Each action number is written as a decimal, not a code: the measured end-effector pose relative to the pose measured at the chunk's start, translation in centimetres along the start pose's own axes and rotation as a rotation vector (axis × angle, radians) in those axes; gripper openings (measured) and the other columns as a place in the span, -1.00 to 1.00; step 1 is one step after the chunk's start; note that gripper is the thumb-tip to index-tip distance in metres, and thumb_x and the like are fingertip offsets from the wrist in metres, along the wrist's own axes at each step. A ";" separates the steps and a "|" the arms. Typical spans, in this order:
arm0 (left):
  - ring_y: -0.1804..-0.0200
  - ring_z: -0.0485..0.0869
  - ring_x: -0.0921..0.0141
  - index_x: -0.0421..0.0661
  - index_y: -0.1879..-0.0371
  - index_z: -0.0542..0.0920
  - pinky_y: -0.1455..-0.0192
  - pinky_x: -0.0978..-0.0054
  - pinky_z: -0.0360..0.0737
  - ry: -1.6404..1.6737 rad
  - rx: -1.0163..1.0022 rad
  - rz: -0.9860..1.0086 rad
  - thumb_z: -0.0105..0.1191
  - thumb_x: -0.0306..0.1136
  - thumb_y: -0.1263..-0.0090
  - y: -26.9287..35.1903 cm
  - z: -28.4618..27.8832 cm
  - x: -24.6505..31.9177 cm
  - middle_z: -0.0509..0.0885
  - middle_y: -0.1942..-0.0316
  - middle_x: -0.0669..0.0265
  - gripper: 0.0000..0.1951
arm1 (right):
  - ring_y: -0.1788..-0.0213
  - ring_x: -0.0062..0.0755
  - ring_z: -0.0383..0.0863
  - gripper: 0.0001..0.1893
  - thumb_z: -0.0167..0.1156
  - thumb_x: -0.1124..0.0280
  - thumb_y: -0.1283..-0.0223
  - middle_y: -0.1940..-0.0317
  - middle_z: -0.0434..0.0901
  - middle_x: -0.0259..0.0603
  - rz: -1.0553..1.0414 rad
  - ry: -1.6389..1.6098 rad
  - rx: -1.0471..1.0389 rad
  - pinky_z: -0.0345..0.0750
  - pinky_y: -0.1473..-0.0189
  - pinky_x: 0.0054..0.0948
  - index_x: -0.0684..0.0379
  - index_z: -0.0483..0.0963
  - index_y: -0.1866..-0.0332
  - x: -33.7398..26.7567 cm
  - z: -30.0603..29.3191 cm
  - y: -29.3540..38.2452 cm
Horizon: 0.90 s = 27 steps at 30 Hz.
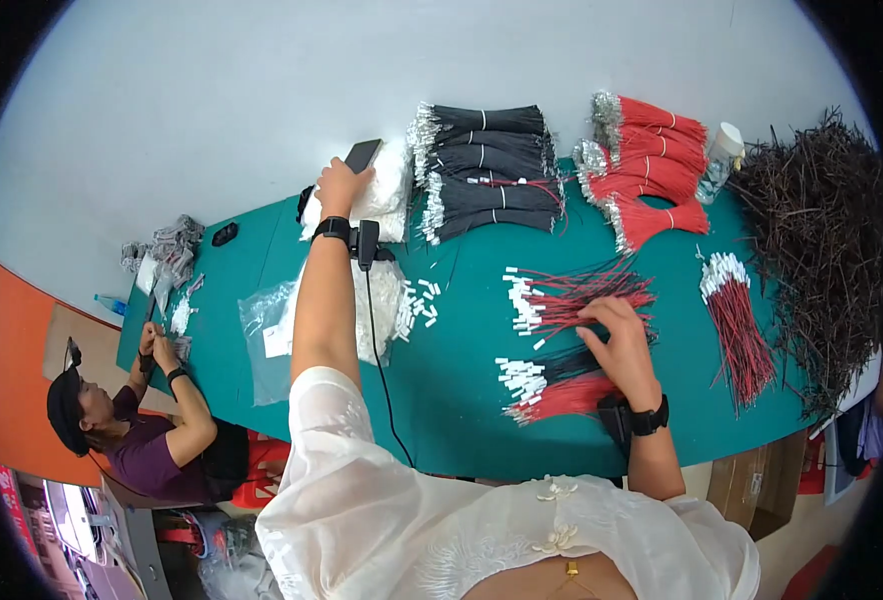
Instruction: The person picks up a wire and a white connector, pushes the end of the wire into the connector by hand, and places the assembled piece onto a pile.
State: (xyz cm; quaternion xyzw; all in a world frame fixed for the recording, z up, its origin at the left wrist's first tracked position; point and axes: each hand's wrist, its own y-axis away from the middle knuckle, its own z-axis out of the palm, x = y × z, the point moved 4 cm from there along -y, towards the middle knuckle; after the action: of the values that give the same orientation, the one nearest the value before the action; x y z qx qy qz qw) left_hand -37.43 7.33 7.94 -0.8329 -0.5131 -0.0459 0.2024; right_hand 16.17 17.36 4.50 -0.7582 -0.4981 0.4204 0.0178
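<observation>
My left hand (342,184) is stretched far forward and grips the near end of a dark smartphone (364,154) above a bag of white parts (385,187). My right hand (620,337), palm down with fingers curved and apart, rests at a loose pile of red and black wires (573,300) with white connectors (525,306). Just nearer to me lies a second group of red wires (565,399) and black wires (573,365), partly under my right wrist. An open plastic bag of white connector housings (378,307) has spilled several loose housings (417,309).
Tied black wire bundles (490,165) and red wire bundles (655,161) line the back, beside a bottle (720,161). To the right are finished-looking wires (738,337) and a dark tangled heap (816,262). A co-worker (149,442) sits at the left end of the green table (456,435).
</observation>
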 end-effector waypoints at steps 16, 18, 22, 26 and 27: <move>-0.18 0.65 0.01 -0.24 -0.01 0.67 -0.19 0.01 0.58 0.297 0.318 0.207 0.44 0.04 -0.22 6.9 -6.2 2.7 0.71 -0.06 0.02 -0.41 | 0.07 -0.04 0.68 -0.81 0.43 0.58 -0.08 0.18 0.71 -0.08 0.001 -0.064 -0.024 0.60 -0.03 -0.23 0.29 0.66 0.17 -0.2 0.7 -0.2; -0.05 0.72 0.11 -0.19 0.11 0.73 -0.10 0.17 0.63 0.578 0.326 0.473 0.42 -0.18 -0.29 13.8 -6.9 4.8 0.77 0.06 0.11 -0.65 | 0.08 -0.05 0.68 -0.81 0.43 0.58 -0.08 0.18 0.71 -0.08 -0.002 -0.079 -0.034 0.60 -0.02 -0.24 0.29 0.66 0.18 -0.2 0.9 0.1; 0.15 0.76 0.30 -0.13 0.22 0.75 0.03 0.38 0.65 0.744 -0.161 0.545 0.37 -0.37 -0.34 27.2 -5.2 6.9 0.78 0.21 0.25 -0.86 | 0.11 -0.07 0.69 -0.83 0.43 0.57 -0.09 0.23 0.73 -0.11 -0.040 -0.120 -0.084 0.60 0.00 -0.25 0.29 0.67 0.20 -0.5 1.9 0.1; 0.25 0.76 0.35 -0.16 0.24 0.74 0.13 0.42 0.66 0.749 -0.378 0.375 0.36 -0.35 -0.36 31.7 -2.1 6.5 0.77 0.24 0.23 -0.85 | 0.18 -0.11 0.71 -0.85 0.43 0.56 -0.10 0.30 0.74 -0.11 -0.064 -0.100 -0.156 0.61 0.08 -0.27 0.30 0.67 0.22 -0.9 2.0 0.2; 0.27 0.76 0.36 -0.17 0.23 0.73 0.16 0.42 0.67 0.751 -0.429 0.331 0.35 -0.34 -0.37 32.1 -1.5 6.3 0.78 0.25 0.23 -0.83 | 0.20 -0.11 0.72 -0.86 0.43 0.55 -0.10 0.31 0.74 -0.10 -0.023 -0.106 -0.188 0.61 0.11 -0.28 0.31 0.67 0.23 -0.8 2.1 0.3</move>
State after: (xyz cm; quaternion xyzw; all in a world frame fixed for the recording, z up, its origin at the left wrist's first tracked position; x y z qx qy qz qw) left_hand -6.25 -0.52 1.78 -0.8524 -0.2434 -0.4166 0.2018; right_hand 14.91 15.84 3.53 -0.7275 -0.5443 0.4110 -0.0749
